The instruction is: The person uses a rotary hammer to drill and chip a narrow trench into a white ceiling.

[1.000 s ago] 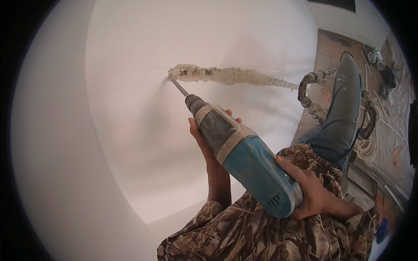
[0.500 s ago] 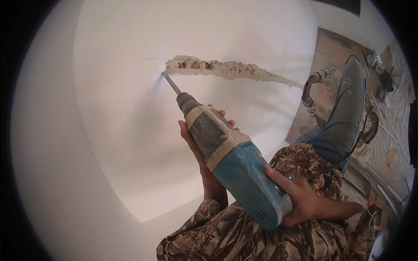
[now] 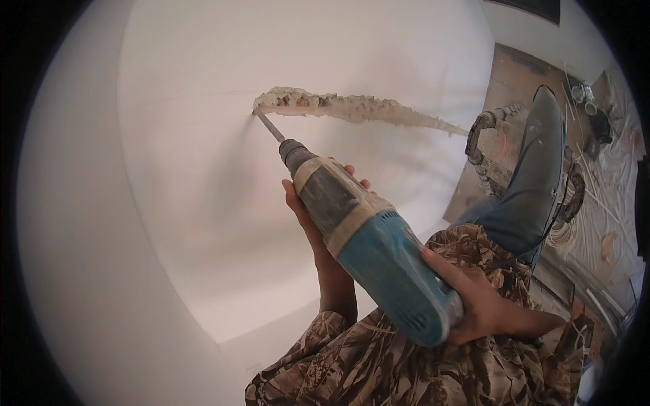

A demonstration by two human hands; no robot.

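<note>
A teal and grey rotary hammer (image 3: 387, 267) slants up and left across the middle of the view. My left hand (image 3: 305, 210) wraps round the front of its body from below, fingertips showing on the far side. At the rear, my right hand (image 3: 474, 301) grips the handle, which is partly hidden. The steel chisel bit (image 3: 269, 125) touches the white wall (image 3: 196, 189) at the left end of a rough chased groove (image 3: 338, 107). Broken plaster and reddish patches show inside the groove, which narrows toward the right.
My leg in jeans (image 3: 538, 176) extends up on the right. Beside it lies a dusty board-like surface (image 3: 501, 132) with dark ribbed loops. Clear plastic sheeting (image 3: 609, 203) and coiled pale cable (image 3: 562, 235) lie further right. Another wall face (image 3: 74, 223) meets this one at left.
The rotary hammer's body and both hands have shifted slightly right and up. The groove's left end has broken out a little further around the bit tip.
</note>
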